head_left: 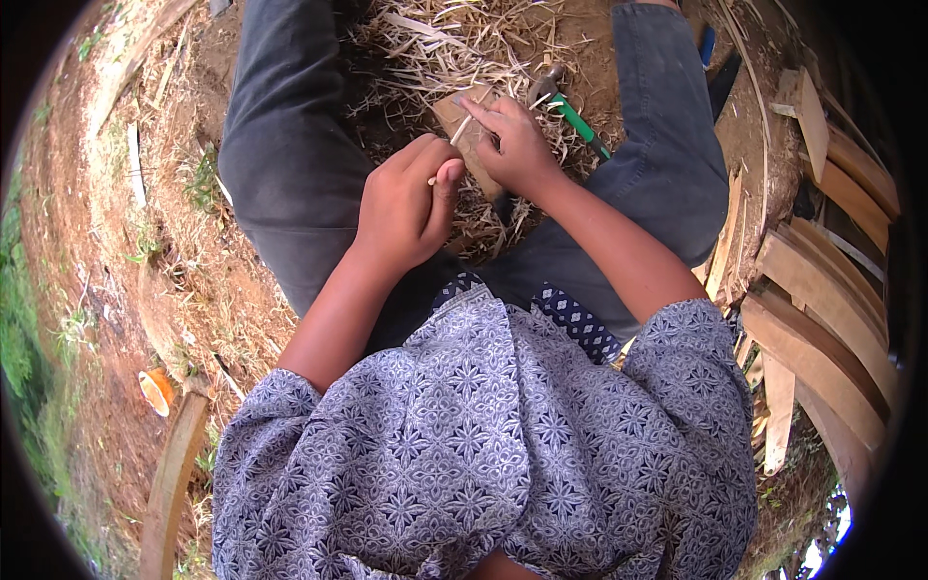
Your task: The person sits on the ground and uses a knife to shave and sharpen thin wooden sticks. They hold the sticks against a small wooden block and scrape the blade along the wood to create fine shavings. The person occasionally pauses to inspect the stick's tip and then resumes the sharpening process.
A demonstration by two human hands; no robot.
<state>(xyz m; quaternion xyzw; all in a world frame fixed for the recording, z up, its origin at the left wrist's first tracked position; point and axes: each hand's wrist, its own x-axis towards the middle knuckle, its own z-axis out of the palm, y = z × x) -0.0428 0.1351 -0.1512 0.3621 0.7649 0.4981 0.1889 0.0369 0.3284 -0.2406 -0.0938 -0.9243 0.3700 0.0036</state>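
My left hand [408, 201] is closed around a thin pale wooden stick [461, 132], whose near end pokes out by the thumb. The stick slants up and away toward my right hand [517, 145]. The right index finger reaches over the stick's far end, while the other fingers curl under, so what they grip is hidden. Beneath both hands lies a flat brown wooden board [449, 112]. A dark pointed piece [503, 209] shows below the right wrist; its kind is unclear. Just right of that hand rests a hammer [580, 126] with a green and black handle.
Wood shavings [435, 48] cover the ground between my legs. Curved wooden planks [822, 358] are stacked at the right. At the left lie a curved piece of wood [174, 483] and an orange object [156, 391]. A dark blade-like thing [723, 82] lies beyond my right knee.
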